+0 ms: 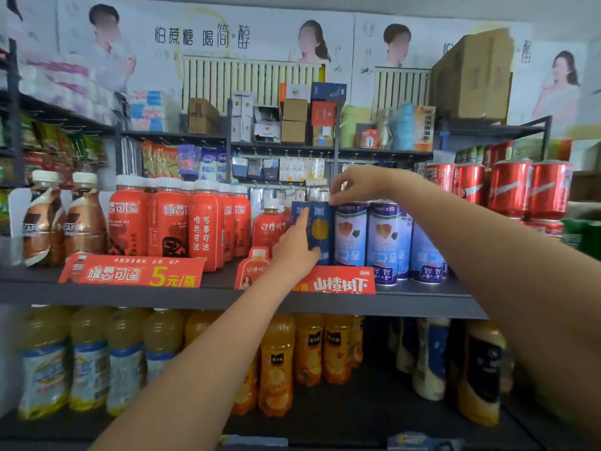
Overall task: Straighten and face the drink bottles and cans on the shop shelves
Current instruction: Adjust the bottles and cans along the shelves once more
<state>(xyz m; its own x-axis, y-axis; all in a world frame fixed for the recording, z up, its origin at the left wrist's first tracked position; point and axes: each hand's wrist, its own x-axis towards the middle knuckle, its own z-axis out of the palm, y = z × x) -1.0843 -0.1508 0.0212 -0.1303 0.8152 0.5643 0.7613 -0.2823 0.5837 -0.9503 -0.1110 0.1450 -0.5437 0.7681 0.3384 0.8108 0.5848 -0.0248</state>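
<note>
A dark blue drink carton [320, 231] with an orange picture stands on the middle shelf [214, 296]. My left hand [294, 247] grips its lower left side. My right hand [356, 183] pinches its top right corner. Blue and white cans [387, 242] stand right beside it on the right, red bottles [270, 227] on its left. Further left are tall red bottles [169, 222] and brown bottles [84, 219]. Red cans [510, 188] are stacked at the far right.
Red price tags [133, 271] hang along the shelf's front edge. The lower shelf holds yellow and orange juice bottles [279, 362] and cream bottles [429, 356]. Boxes [294, 120] and snack packets fill the upper racks; a big cardboard box [471, 76] sits top right.
</note>
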